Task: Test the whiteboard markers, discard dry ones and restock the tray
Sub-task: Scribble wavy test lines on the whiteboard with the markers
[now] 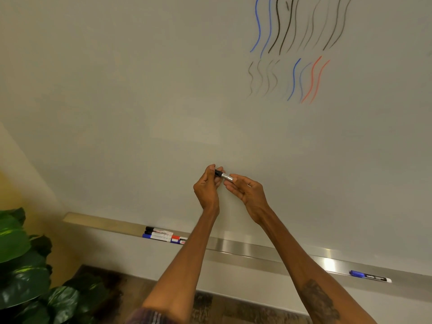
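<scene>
left hand (207, 185) pinches cap (black, seemingly seated) | right hand (245, 190) grips marker (225, 176) barrel

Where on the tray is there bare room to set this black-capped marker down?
Widest: the tray stretch between the marker cluster and the lone blue marker. Also bare: its left end, before the cluster. Crowded only where the black, blue and red markers lie packed together.

Blue, black and red wavy lines (297, 50) on white whiteboard (140, 90); silver tray (245, 247)
</scene>
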